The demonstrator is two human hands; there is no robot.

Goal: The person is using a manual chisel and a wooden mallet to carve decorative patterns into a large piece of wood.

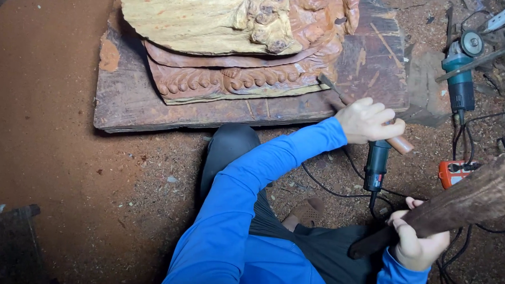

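A chisel [360, 114] is gripped in the left hand [368, 120], the fingers [385, 116] wrapped tight around its wooden handle; the handle end juts out below the fist, while the steel blade slants up out of the fist to the edge of a carved wood panel [232, 78]. A heavy wooden mallet [460, 205] is clasped in the right hand [417, 240], fingers closed round its dark shaft, the thick head raised to the right, well apart from the chisel. The carving is laid on a dark slab [375, 65]. A grinder [376, 164] is seen on the sawdust between the hands; another grinder [461, 71] lies beyond.
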